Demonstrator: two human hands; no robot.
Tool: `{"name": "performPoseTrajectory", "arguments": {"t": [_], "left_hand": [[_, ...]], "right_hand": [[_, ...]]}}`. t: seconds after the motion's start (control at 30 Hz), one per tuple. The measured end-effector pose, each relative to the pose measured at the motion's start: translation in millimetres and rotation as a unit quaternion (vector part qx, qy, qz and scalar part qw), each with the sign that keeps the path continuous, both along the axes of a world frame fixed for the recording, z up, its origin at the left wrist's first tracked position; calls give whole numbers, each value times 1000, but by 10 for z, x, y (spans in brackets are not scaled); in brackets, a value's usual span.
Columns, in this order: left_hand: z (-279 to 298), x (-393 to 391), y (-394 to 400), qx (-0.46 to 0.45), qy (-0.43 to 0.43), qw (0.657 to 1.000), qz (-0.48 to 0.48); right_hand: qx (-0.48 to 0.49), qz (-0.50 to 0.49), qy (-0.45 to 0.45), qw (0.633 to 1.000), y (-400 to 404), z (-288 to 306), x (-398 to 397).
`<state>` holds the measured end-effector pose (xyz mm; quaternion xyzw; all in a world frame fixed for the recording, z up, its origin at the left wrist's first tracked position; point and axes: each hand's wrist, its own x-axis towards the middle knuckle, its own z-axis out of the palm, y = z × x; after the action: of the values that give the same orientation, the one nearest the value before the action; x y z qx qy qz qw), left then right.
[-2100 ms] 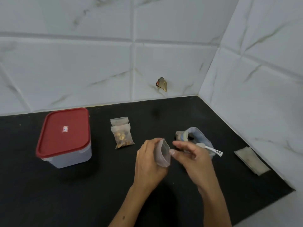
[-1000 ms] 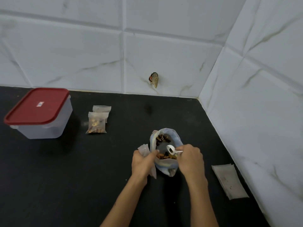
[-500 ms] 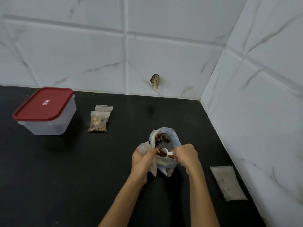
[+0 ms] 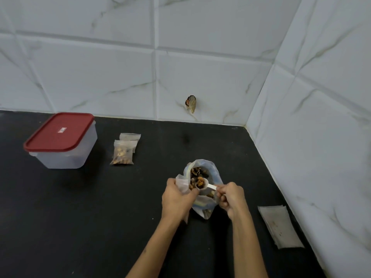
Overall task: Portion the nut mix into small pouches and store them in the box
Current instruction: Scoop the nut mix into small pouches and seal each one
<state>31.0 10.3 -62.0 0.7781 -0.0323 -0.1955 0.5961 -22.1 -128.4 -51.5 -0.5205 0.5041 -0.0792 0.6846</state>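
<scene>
1. Portioning under way on a black worktop (image 4: 100, 217) set into a tiled corner: two small pouches (image 4: 122, 153) lie flat, overlapping, just right of the box (image 4: 66, 155). The nearer one shows nuts inside; what the farther one holds cannot be made out.

2. Box with its red lid (image 4: 58, 132) in place, nothing visibly stored inside yet, so that stage appears not yet begun.

3. Nut mix bag (image 4: 202, 173) stands open at centre between both hands, plenty of mix visible inside, which suggests several portions remain.

4. Left hand (image 4: 176, 197) has its grip closed around a small pouch (image 4: 181, 182), holding the mouth up against the bag's left rim.

5. Right hand (image 4: 230, 197) pinches the handle of a white scoop (image 4: 202, 184) between fingertips, the grip tight on it; the bowl, loaded with nuts, sits over the bag and at the pouch mouth.

6. Both forearms reach in from the bottom edge, wrists angled inward toward each other.

7. Flat stack of what look like empty pouches (image 4: 280, 226) waits well to the right, near the wall.
</scene>
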Motion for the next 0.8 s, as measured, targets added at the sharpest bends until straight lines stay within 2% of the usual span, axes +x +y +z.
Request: {"name": "performPoseTrajectory", "arguments": {"t": [0.13, 0.23, 0.4, 0.5, 0.57, 0.67, 0.73, 0.8], "left_hand": [[126, 13, 59, 45, -126, 991, 2], [168, -2, 83, 62, -189, 980, -23], [245, 15, 25, 101, -221, 969, -53], [325, 17, -64, 108, -241, 962, -63], [378, 2, -120, 108, -251, 960, -67], [427, -16, -198, 98, -247, 962, -64], [431, -22, -237, 94, -241, 964, -63], [416, -21, -273, 78, -225, 969, -63]], "right_hand": [[1, -7, -19, 1000, 26, 73, -52], [7, -26, -43, 999, 10, 120, -121], [15, -48, -127, 991, -39, 360, -223], [-11, -23, -157, 987, -4, 587, -268], [-53, 10, -147, 988, 60, 712, -273], [-178, 57, -89, 978, 151, 817, -273], [-268, 104, -69, 955, 209, 867, -293], [-372, 161, -44, 913, 262, 890, -320]]}}
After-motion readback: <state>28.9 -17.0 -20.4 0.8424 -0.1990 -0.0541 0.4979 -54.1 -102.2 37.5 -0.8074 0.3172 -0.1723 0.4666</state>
